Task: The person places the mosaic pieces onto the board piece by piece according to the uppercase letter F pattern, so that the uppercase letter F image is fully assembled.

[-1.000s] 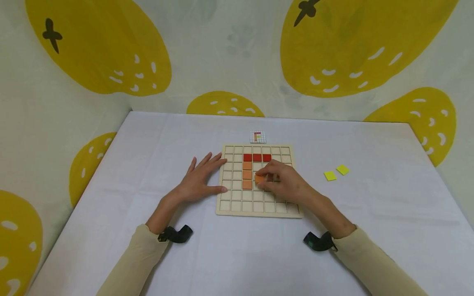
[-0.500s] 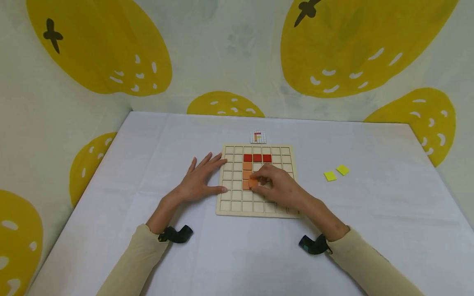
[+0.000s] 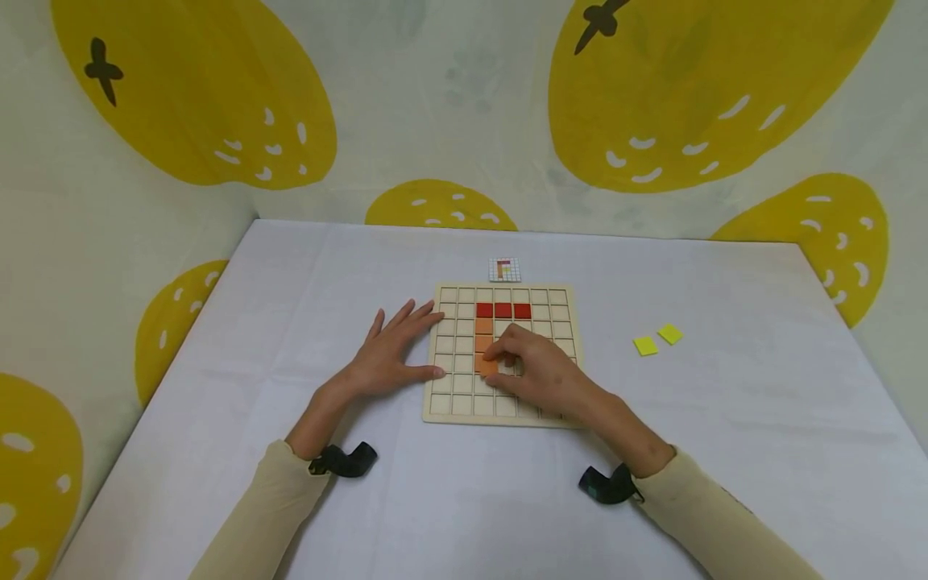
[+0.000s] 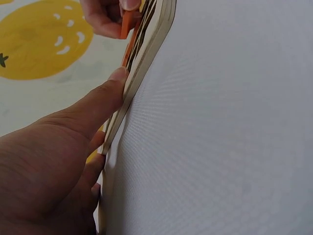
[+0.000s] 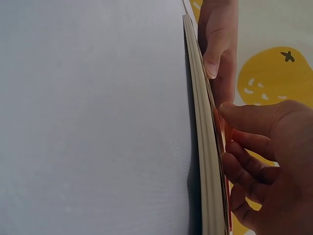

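Note:
A pale wooden grid board (image 3: 464,405) lies on the table. Three red square tiles (image 3: 503,311) form a row in it, with orange tiles (image 3: 483,344) running down below the left one. Thumb and fingers of my right hand (image 3: 544,366) pinch another orange tile (image 3: 489,367) over the lower part of that column, covering part of it. In the left wrist view this pinched tile (image 4: 127,23) stands tilted against the board. My left hand (image 3: 391,350) has its fingers spread, with thumb and fingertips touching the board's left edge.
A small pattern card (image 3: 504,270) lies just behind the board. Two yellow tiles (image 3: 645,346) sit on the white tabletop (image 3: 725,435) to the right. Behind the table hangs cloth (image 3: 435,105) printed with big yellow fruit.
My right hand has carried the orange tile left and slightly toward me, from beside the orange column to its lower end. My left hand stays in place.

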Demonstrator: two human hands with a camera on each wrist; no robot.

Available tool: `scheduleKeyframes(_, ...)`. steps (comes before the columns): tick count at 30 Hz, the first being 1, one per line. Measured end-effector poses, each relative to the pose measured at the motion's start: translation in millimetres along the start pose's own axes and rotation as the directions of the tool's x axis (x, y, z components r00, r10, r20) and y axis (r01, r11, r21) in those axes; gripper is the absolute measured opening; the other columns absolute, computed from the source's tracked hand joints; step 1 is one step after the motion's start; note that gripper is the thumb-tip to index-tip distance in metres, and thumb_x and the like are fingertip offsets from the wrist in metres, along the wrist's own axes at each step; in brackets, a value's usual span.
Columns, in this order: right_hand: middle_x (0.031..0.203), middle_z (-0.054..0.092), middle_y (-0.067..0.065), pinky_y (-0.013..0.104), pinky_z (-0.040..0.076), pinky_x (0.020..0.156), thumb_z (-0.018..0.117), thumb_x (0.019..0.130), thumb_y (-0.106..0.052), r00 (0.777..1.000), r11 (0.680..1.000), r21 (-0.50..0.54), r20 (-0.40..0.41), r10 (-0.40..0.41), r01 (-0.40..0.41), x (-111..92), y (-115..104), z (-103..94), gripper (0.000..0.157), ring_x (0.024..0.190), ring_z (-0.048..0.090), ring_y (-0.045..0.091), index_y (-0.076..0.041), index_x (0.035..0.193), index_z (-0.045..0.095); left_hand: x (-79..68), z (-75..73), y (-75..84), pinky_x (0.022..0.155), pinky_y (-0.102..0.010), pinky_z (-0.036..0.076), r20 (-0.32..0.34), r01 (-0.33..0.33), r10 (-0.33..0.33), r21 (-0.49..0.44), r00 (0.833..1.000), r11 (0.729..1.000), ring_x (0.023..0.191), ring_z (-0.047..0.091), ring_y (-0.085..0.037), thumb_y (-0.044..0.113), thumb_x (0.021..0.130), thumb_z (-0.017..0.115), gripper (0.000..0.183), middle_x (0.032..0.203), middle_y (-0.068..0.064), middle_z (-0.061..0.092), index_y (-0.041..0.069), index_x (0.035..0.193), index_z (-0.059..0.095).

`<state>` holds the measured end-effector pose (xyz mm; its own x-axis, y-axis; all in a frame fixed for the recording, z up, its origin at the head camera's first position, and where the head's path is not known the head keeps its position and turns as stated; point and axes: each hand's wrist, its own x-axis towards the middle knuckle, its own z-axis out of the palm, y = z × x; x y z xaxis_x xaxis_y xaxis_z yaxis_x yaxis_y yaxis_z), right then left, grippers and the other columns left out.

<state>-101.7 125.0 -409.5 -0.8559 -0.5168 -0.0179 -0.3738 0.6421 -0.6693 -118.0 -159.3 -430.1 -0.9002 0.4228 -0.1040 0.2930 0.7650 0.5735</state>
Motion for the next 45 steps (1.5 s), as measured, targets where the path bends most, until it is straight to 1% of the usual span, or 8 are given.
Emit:
scheduleKeyframes(5, 0.103, 0.064, -0.006, 0.026, 0.054, 0.081, 0.084, 0.089, -0.027, 1.0, 1.0, -0.008, 0.004, -0.004, 0.004, 0.7, -0.7, 1.7, 0.025, 0.093, 0.058, 0.011, -0.018, 0.112, 0.077, 0.2, 0.0, 0.1, 0.131, -0.062, -0.009, 0.004, 0.006, -0.006, 0.002, 1.0, 1.0, 0.166, 0.007, -0.027, 0.05, 0.089, 0.08, 0.089, 0.176, 0.004, 0.023, 0.028, 0.163, 0.036)
scheduleKeyframes(12, 0.099, 0.064, -0.008, 0.027, 0.054, 0.082, 0.086, 0.087, -0.028, 1.0, 1.0, -0.029, -0.005, -0.003, 0.003, 2.4, -0.6, 4.5, 0.024, 0.091, 0.058, 0.01, -0.02, 0.108, 0.077, 0.5, -0.3, 0.0, 0.131, -0.062, -0.008, 0.003, 0.01, -0.01, 0.01, 1.0, 1.0, 0.166, 0.007, -0.028, 0.05, 0.088, 0.079, 0.089, 0.176, 0.003, 0.022, 0.028, 0.163, 0.036)
scheduleKeyframes(16, 0.099, 0.064, -0.008, 0.027, 0.054, 0.081, 0.087, 0.086, -0.028, 1.0, 0.999, -0.04, -0.009, -0.016, 0.016, 2.2, -0.4, 5.7, 0.025, 0.09, 0.058, 0.009, -0.019, 0.108, 0.077, 1.0, -0.1, 0.1, 0.131, -0.062, -0.009, 0.002, 0.008, -0.008, 0.005, 1.0, 1.0, 0.166, 0.007, -0.027, 0.05, 0.089, 0.079, 0.089, 0.176, 0.004, 0.023, 0.028, 0.163, 0.036)
scheduleKeyframes(21, 0.099, 0.065, -0.008, 0.026, 0.055, 0.081, 0.088, 0.086, -0.028, 1.0, 0.999, -0.023, -0.003, -0.031, 0.031, 1.0, -1.8, 5.5, 0.026, 0.089, 0.059, 0.009, -0.019, 0.108, 0.077, 2.0, -0.7, 0.0, 0.131, -0.062, -0.009, 0.001, 0.002, -0.002, 0.0, 1.0, 1.0, 0.166, 0.006, -0.027, 0.049, 0.089, 0.079, 0.088, 0.176, 0.004, 0.022, 0.028, 0.163, 0.036)
scheduleKeyframes(26, 0.096, 0.064, -0.009, 0.026, 0.054, 0.08, 0.088, 0.085, -0.029, 0.999, 0.998, -0.02, 0.008, -0.051, 0.051, -0.5, -2.9, 5.9, 0.025, 0.088, 0.059, 0.008, -0.022, 0.105, 0.077, 1.4, -1.4, 0.2, 0.131, -0.062, -0.009, 0.003, -0.004, 0.004, -0.005, 1.0, 1.0, 0.166, 0.006, -0.028, 0.05, 0.089, 0.079, 0.089, 0.176, 0.003, 0.022, 0.027, 0.163, 0.036)
scheduleKeyframes(30, 0.096, 0.065, -0.01, 0.026, 0.054, 0.082, 0.088, 0.085, -0.028, 0.997, 0.997, -0.019, 0.022, -0.069, 0.069, -2.0, -2.9, 6.5, 0.023, 0.088, 0.06, 0.006, -0.023, 0.104, 0.076, 1.1, -1.8, 0.3, 0.13, -0.063, -0.009, 0.005, -0.005, 0.005, -0.007, 1.0, 1.0, 0.166, 0.006, -0.029, 0.05, 0.089, 0.079, 0.089, 0.176, 0.003, 0.023, 0.027, 0.163, 0.036)
scheduleKeyframes(35, 0.098, 0.066, -0.009, 0.027, 0.055, 0.084, 0.088, 0.085, -0.027, 0.996, 0.996, -0.029, 0.021, -0.089, 0.09, -2.4, -2.4, 6.2, 0.024, 0.089, 0.061, 0.006, -0.022, 0.105, 0.075, 1.3, -2.3, 0.3, 0.13, -0.064, -0.009, 0.0, -0.009, 0.009, -0.009, 1.0, 1.0, 0.166, 0.007, -0.029, 0.048, 0.089, 0.079, 0.088, 0.176, 0.002, 0.023, 0.027, 0.163, 0.036)
scheduleKeyframes(45, 0.097, 0.065, -0.009, 0.027, 0.054, 0.084, 0.088, 0.085, -0.028, 0.996, 0.997, -0.022, 0.031, -0.08, 0.081, -2.3, -0.9, 5.1, 0.025, 0.09, 0.06, 0.007, -0.022, 0.106, 0.074, 0.7, -1.8, 1.1, 0.13, -0.062, -0.01, 0.003, -0.01, 0.01, -0.019, 1.0, 1.0, 0.166, 0.007, -0.028, 0.048, 0.089, 0.079, 0.088, 0.176, 0.002, 0.023, 0.026, 0.163, 0.036)
